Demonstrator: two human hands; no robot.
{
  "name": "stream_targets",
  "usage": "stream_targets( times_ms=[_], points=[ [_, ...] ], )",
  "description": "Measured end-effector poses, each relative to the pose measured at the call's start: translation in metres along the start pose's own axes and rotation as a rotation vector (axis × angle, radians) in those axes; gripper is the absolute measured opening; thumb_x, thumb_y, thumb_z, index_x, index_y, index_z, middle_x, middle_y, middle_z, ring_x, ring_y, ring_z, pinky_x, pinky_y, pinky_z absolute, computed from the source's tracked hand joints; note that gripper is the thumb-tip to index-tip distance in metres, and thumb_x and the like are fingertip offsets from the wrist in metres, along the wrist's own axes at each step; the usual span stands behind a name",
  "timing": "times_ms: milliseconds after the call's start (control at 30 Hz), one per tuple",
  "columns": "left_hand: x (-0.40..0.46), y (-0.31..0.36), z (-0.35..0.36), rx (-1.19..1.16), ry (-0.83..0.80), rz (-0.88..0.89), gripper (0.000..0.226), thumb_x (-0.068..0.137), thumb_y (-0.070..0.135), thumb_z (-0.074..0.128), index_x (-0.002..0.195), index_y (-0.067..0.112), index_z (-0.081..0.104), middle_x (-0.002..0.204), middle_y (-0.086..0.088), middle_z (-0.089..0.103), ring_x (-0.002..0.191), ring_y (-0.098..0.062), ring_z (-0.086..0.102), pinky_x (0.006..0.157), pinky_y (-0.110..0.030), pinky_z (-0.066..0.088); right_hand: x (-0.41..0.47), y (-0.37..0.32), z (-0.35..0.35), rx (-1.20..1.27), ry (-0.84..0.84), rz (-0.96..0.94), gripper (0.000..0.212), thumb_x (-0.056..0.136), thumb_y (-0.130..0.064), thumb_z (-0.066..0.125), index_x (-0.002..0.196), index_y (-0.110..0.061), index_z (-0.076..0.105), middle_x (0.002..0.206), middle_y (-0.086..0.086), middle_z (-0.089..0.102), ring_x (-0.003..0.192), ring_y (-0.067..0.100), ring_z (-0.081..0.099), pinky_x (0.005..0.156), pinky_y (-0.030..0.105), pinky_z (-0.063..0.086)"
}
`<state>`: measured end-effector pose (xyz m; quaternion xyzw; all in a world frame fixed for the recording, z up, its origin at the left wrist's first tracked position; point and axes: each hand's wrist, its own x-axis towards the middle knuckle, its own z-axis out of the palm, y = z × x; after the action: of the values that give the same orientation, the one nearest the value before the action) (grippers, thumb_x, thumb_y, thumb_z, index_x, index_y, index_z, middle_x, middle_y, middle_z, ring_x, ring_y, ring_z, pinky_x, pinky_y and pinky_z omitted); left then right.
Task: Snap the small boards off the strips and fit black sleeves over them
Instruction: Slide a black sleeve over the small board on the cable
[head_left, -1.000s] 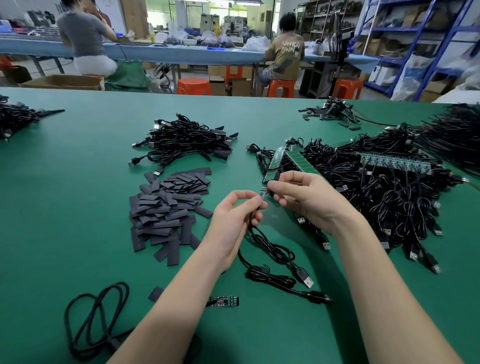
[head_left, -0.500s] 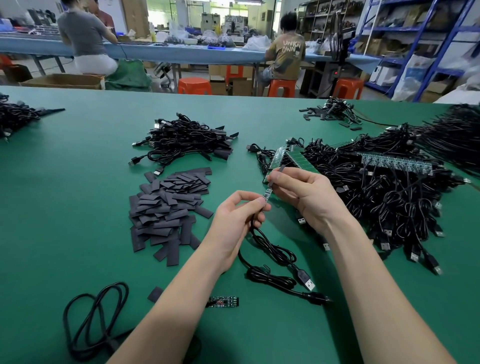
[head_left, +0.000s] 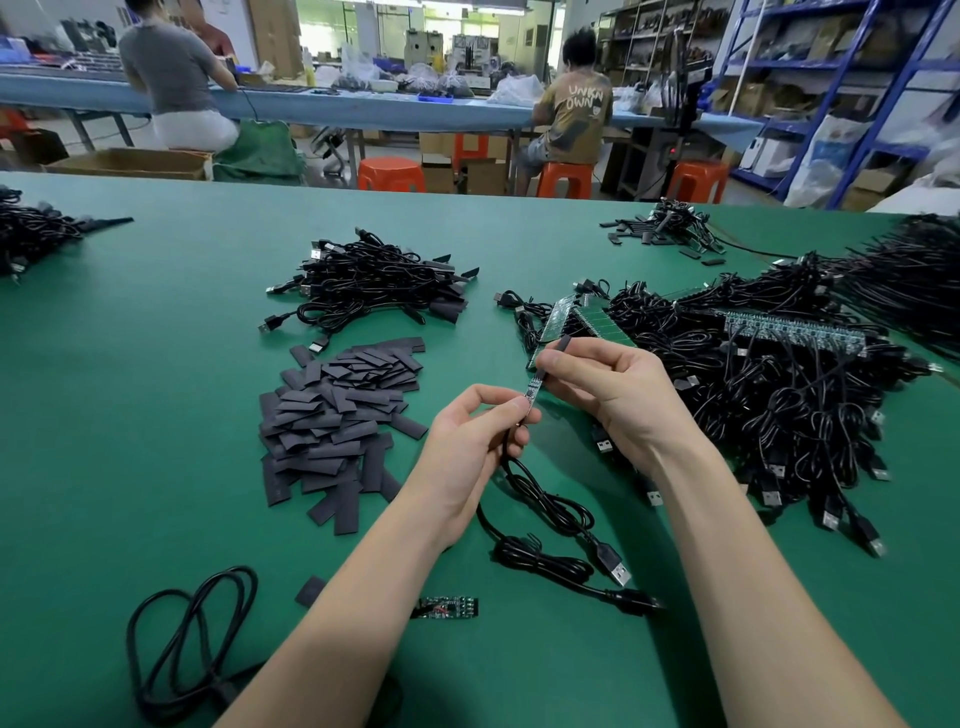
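My left hand (head_left: 470, 452) pinches the lower end of a small board (head_left: 532, 391) where its black cable (head_left: 545, 514) joins; the cable hangs to the green mat. My right hand (head_left: 608, 389) pinches a black sleeve (head_left: 560, 347) that covers the board's upper end, with the lower part of the board bare between the two hands. A pile of flat black sleeves (head_left: 332, 415) lies left of my hands. Green board strips (head_left: 587, 322) with cables attached lie just behind my right hand, and another strip (head_left: 795, 332) sits further right.
A loose small board (head_left: 448, 607) and a single sleeve (head_left: 310, 591) lie near my left forearm, beside a coiled cable (head_left: 192, 639). Cable heaps sit at the centre back (head_left: 374, 283), right (head_left: 779, 395) and far left (head_left: 31, 234). People sit at a bench (head_left: 332, 106) beyond the table.
The two hands have drawn slightly apart and lifted; the right hand now holds a black sleeve partly over the board's upper end, and bare board shows between the hands.
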<state>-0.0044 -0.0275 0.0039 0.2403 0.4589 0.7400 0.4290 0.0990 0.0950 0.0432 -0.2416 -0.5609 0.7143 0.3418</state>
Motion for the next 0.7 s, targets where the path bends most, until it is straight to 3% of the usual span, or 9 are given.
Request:
stream_targets(
  times_ms=[200, 467, 700],
  points=[
    [-0.002, 0.002, 0.001, 0.004, -0.016, 0.014, 0.009, 0.095, 0.002, 0.063, 0.089, 0.008, 0.059, 0.076, -0.004, 0.071, 0.06, -0.01, 0.053, 0.057, -0.017, 0.045, -0.001, 0.001, 0.001, -0.033, 0.025, -0.008, 0.022, 0.069, -0.008, 0.087, 0.088, -0.006, 0.076, 0.087, 0.013, 0.077, 0.077, 0.015, 0.071, 0.075, 0.022, 0.058],
    [-0.007, 0.006, 0.0, 0.059, -0.165, -0.004, 0.01, 0.089, 0.008, 0.067, 0.083, 0.015, 0.066, 0.08, -0.005, 0.07, 0.063, -0.011, 0.054, 0.062, -0.019, 0.043, -0.007, -0.009, -0.012, 0.116, -0.178, 0.237, 0.009, 0.071, -0.016, 0.078, 0.079, -0.013, 0.081, 0.088, 0.004, 0.076, 0.073, 0.007, 0.071, 0.067, 0.014, 0.056],
    [-0.008, 0.006, 0.001, 0.052, -0.166, 0.009, 0.005, 0.078, 0.018, 0.074, 0.08, 0.019, 0.07, 0.079, -0.004, 0.072, 0.062, -0.008, 0.053, 0.063, -0.016, 0.045, -0.01, -0.015, -0.019, 0.06, -0.218, 0.237, 0.009, 0.069, -0.017, 0.078, 0.077, -0.015, 0.082, 0.088, 0.004, 0.077, 0.068, 0.004, 0.07, 0.065, 0.014, 0.056]
  ],
)
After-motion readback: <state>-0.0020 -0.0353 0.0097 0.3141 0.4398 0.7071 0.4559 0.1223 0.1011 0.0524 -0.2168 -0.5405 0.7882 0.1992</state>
